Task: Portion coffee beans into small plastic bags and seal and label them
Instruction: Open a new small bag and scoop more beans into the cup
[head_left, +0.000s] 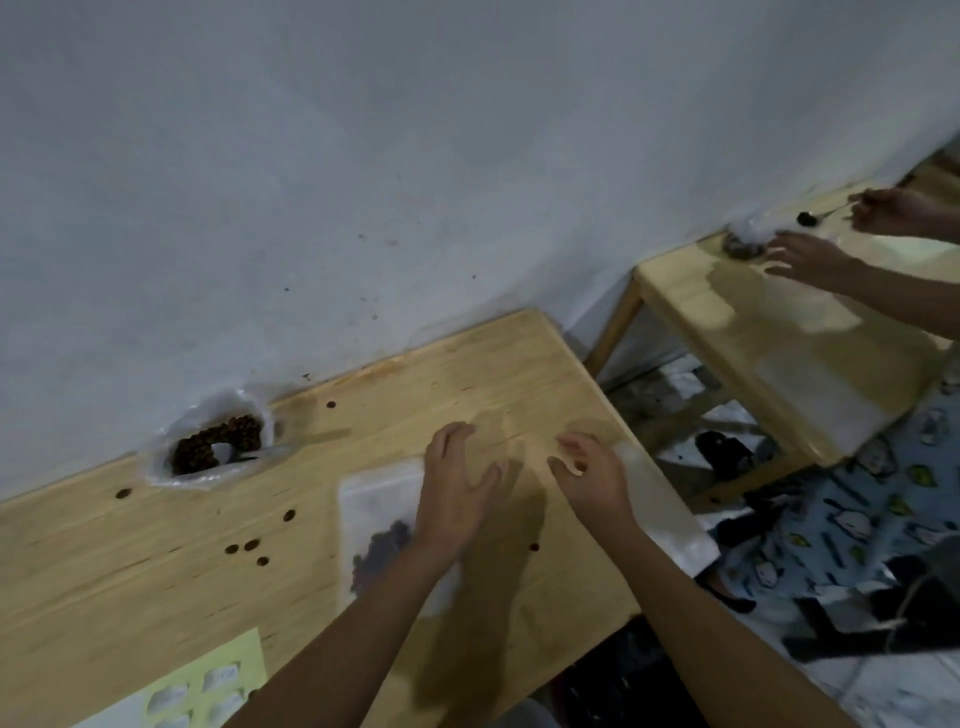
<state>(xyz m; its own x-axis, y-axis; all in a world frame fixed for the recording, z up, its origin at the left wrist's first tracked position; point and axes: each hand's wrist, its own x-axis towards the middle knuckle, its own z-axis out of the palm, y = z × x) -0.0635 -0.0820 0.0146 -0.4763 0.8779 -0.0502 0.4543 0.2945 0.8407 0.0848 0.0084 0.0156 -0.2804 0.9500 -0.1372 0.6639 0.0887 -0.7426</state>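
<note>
A pale wooden table (467, 374) is standing tight against a scuffed, blue-grey wall (363, 156), its planks dotted with loose coffee beans (252, 544), while a second, matching table (779, 332) is sitting at two o'clock beside it. Below the gap between them, a patterned mat (857, 525) and dark clutter are lying on the floor.

At the centre, the person's left hand (454, 488) is hovering flat with fingers spread over the upper right edge of a small plastic bag (379, 525), which is lying on the table holding a dark cluster of beans near its lower half; whether the palm is touching the bag cannot be told. The right hand (592, 475) is hanging just beside it at three o'clock, fingers loosely curled and apart, gripping nothing. A stack of empty white bags (660, 504) is lying along the table's right edge.

At ten o'clock, an open clear sack of coffee beans (215, 441) is resting against the wall with a scoop inside. At seven o'clock, a pale yellow sheet of white labels (208, 686) is lying at the table's edge; any writing on it is too blurred to read.

At the second table, another person's hands (810, 257) are working over a bag of beans, one holding a spoon (815, 215)
</note>
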